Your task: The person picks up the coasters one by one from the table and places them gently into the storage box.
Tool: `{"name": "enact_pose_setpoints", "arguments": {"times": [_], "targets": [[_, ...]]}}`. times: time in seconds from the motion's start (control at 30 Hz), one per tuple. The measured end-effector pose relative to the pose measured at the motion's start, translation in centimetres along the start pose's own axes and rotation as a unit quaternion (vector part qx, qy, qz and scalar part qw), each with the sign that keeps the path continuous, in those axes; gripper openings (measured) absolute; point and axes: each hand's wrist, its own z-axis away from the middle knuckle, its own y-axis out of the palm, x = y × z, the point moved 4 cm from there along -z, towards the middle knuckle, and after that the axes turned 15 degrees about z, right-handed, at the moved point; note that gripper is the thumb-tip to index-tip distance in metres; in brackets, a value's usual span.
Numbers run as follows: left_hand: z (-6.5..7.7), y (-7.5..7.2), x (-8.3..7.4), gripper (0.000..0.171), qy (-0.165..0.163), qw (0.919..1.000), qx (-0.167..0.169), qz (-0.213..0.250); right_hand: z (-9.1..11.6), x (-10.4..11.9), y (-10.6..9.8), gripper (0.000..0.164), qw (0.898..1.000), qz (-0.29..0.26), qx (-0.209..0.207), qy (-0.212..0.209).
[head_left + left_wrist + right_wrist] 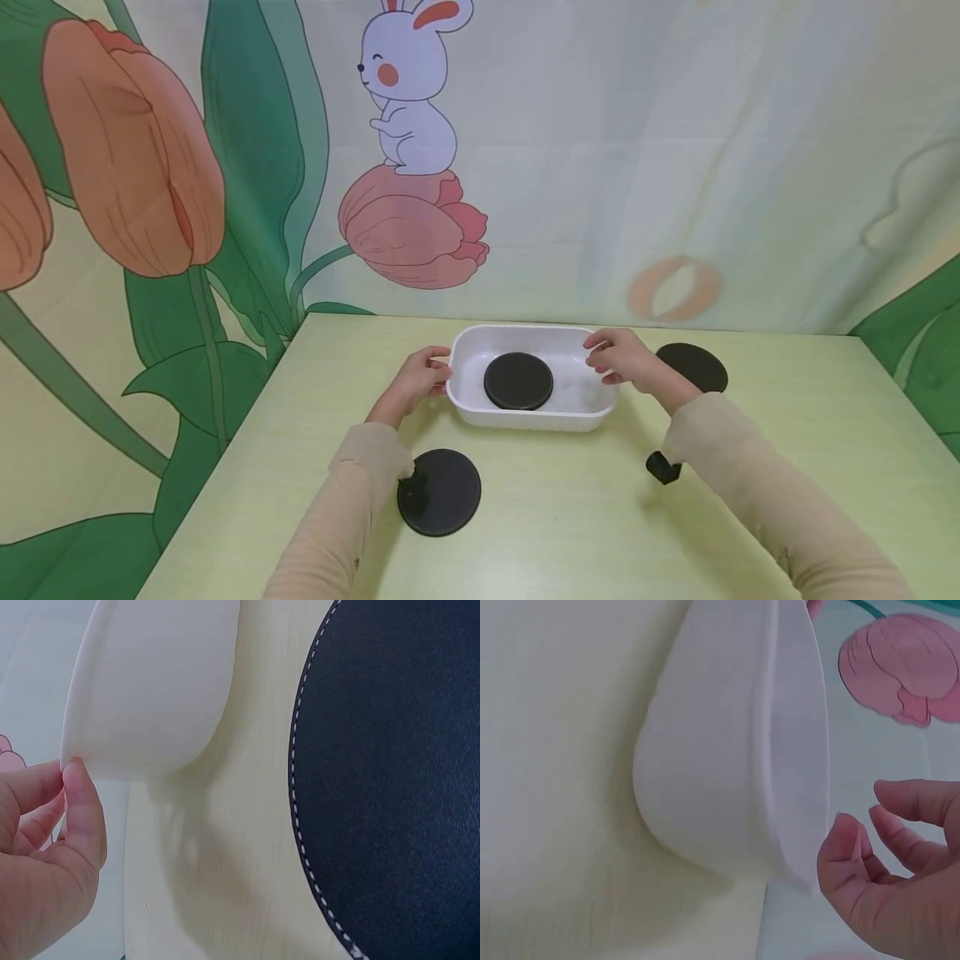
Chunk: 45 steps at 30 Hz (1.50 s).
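A white rectangular plastic basin [532, 421] with rounded corners stands near the table's back edge. Inside it lies a round black mat [518, 381], left of its middle. My left hand [422, 375] is at the basin's left end, and in the left wrist view its thumb and index finger pinch the rim. Over the basin's right end is my right hand [621, 358]; its fingers are loosely bent, hold nothing and stand apart from the rim in the right wrist view. Another round black mat [390, 780], leather-like with white edge stitching, lies in front of the basin, close to my left cuff.
A third round black mat [693, 367] lies at the back right, partly hidden by my right arm. A small black angular object [663, 467] shows beside the right cuff. Behind the pale yellow table [555, 517] hangs a printed curtain [585, 167].
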Motion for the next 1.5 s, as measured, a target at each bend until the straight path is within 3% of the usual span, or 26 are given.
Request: {"name": "enact_pose_setpoints", "arguments": {"times": [0.2,0.53,1.23,1.5], "targets": [[0.0,0.0,0.0,0.037,-0.002,1.0000,0.001,0.001,0.3,-1.0,-2.2,0.037,1.000,0.027,0.002,-0.002],[0.0,-0.1,0.0,0.038,-0.008,0.9999,-0.006,-0.008,0.0,-4.3,-5.0,0.038,0.998,0.048,-0.034,0.015],[0.0,-0.2,0.0,0.037,-0.006,0.9999,-0.006,-0.008,0.4,-10.6,-7.9,0.044,0.994,0.034,-0.090,0.053],[0.0,-0.1,-0.1,0.038,-0.006,1.0000,-0.005,-0.004,0.9,-12.8,-8.5,0.048,0.990,0.026,-0.108,0.090]]}}
